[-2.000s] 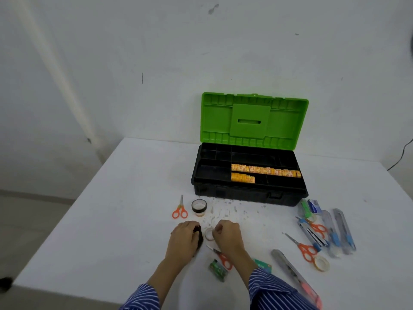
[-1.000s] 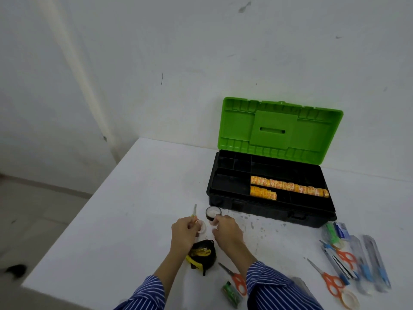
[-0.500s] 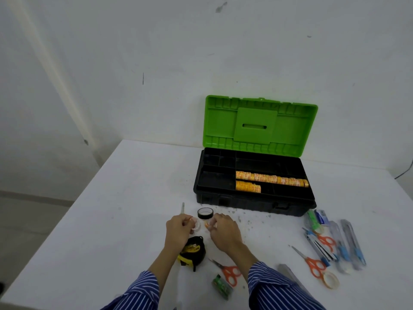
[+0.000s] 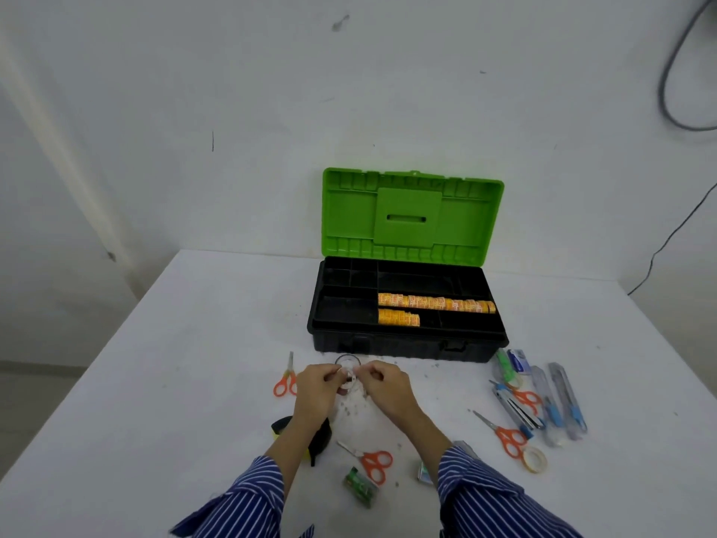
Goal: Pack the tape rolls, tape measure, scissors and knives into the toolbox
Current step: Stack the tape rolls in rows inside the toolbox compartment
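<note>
While both hands meet before the open toolbox [image 4: 407, 339], left hand [image 4: 318, 386] and right hand [image 4: 382, 386] pinching one small tape roll [image 4: 348, 382], tape measure [image 4: 322, 436] under left wrist, orange scissors [image 4: 286, 380] beside.

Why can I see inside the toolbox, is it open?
Yes, open: the toolbox has its green lid standing up behind, showing orange tape rolls inside.

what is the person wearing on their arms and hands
Both arms wear a shirt with dark blue and white vertical stripes. The left sleeve and right sleeve are pushed back, leaving the forearms bare. The left hand and right hand are bare: no gloves, rings or watch visible.
</note>
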